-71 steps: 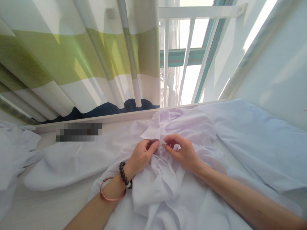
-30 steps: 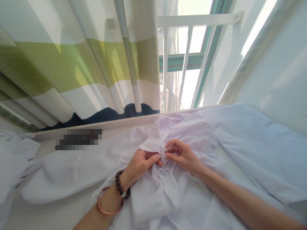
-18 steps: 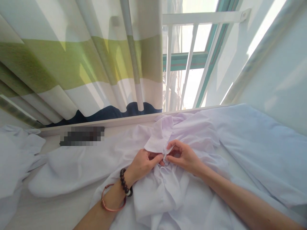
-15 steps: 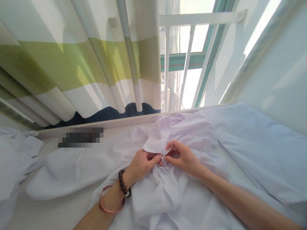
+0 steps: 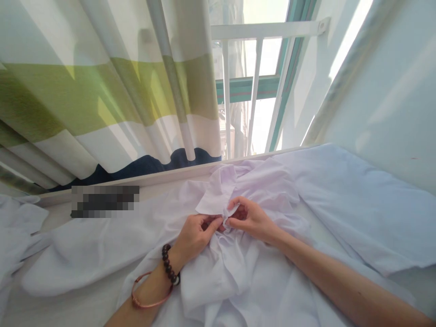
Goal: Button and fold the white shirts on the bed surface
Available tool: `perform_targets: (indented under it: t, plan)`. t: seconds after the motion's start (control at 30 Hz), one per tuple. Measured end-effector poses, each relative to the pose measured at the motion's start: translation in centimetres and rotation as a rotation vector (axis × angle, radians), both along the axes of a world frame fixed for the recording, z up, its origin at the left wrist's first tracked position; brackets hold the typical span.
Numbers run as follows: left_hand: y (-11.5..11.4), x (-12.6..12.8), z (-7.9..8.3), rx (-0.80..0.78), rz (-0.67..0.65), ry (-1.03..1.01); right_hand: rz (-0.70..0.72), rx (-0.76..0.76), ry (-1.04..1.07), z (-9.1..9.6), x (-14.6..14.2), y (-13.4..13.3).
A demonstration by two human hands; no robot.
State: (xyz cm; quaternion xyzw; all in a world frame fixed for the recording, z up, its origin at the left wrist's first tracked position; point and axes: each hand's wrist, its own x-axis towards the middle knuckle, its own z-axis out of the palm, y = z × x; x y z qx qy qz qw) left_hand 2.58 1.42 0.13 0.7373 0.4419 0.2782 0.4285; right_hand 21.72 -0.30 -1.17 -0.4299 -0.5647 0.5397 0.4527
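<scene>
A white collared shirt (image 5: 218, 268) lies spread and crumpled across the pale surface before me, one sleeve stretching left and another part reaching right. Just below its collar (image 5: 216, 197), my left hand (image 5: 197, 234) pinches the fabric of the front edge between thumb and fingers. Close against it, my right hand (image 5: 250, 220) grips the same bunched edge from the other side, fingertips nearly meeting the left ones. Any button there is hidden by fingers and folds. A beaded bracelet (image 5: 167, 263) and a copper-coloured bangle (image 5: 150, 303) circle my left wrist.
A blurred-out dark object (image 5: 105, 201) lies near the far raised edge (image 5: 163, 176). More white cloth (image 5: 17, 240) is heaped at far left. Behind hangs a white and green curtain (image 5: 136, 91), beside a white railing (image 5: 265, 31) and window. A wall (image 5: 391, 118) borders the right.
The whole view has shifted, so hands and shirt appear slightly further left. Both hands keep pinching the same spot, with only slight finger movement.
</scene>
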Motion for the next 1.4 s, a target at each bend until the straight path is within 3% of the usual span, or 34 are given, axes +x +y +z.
perform_targets:
  t: [0.27, 0.43, 0.73, 0.93, 1.27, 1.4]
  plan:
    - [0.7, -0.2, -0.1, -0.115, -0.07, -0.052, 0.028, 0.019, 0.055, -0.4, 0.3, 0.3]
    - [0.8, -0.4, -0.5, -0.097, -0.07, -0.036, 0.039, -0.003, 0.064, -0.6, 0.2, 0.4]
    - [0.3, -0.2, -0.4, -0.03, -0.055, -0.021, -0.014, 0.048, -0.112, -0.1, -0.3, -0.2]
    - [0.0, 0.1, -0.4, -0.009, 0.0, -0.039, -0.066, 0.024, -0.056, -0.4, -0.4, -0.3]
    - [0.2, 0.0, -0.3, -0.064, -0.042, -0.019, -0.025, 0.177, -0.145, -0.5, -0.3, -0.6]
    - [0.4, 0.0, -0.6, -0.105, -0.058, -0.024, -0.115, 0.233, -0.143, -0.9, -0.5, -0.5]
